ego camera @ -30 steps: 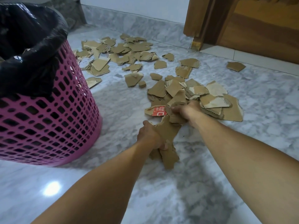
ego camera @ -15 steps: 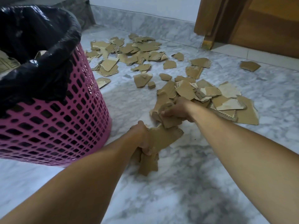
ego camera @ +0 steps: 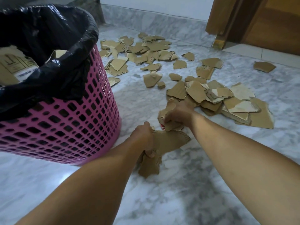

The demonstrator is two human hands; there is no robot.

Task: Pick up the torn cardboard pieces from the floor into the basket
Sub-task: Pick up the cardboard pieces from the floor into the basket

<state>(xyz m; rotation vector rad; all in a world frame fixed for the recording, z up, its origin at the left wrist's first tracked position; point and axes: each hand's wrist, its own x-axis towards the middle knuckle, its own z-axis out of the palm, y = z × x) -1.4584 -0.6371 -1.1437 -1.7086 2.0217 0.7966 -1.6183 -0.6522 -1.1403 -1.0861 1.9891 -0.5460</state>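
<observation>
Grey-veined marble floor fills most of the view, running back to a marble skirting under a white wall and, at the far right, a wooden door frame with its foot on the floor. Nearest the camera the floor is bare marble on both sides of the two forearms.

At the left stands the pink lattice basket, lined with a black bag folded over its rim; printed cardboard already lies inside it. Its right wall stands just beside the left hand, with a narrow strip of floor between them.

That left hand has its fingers curled tight on a held bunch of cardboard; one wide jagged piece sticks out to the right of the fist and another hangs below it. The right hand is just beyond, knuckles up, fingers clamped on a few more scraps (a bit of red print shows under them), and the two handfuls touch or nearly touch.

Torn cardboard pieces cover the floor behind the right hand in an overlapping heap, its near edge touching that hand. A second spread lies farther back, reaching from the basket's far side toward the skirting. One lone piece sits well apart at the right, near the door frame. Between the basket and the near heap runs an open lane of marble with only a few small scraps.
</observation>
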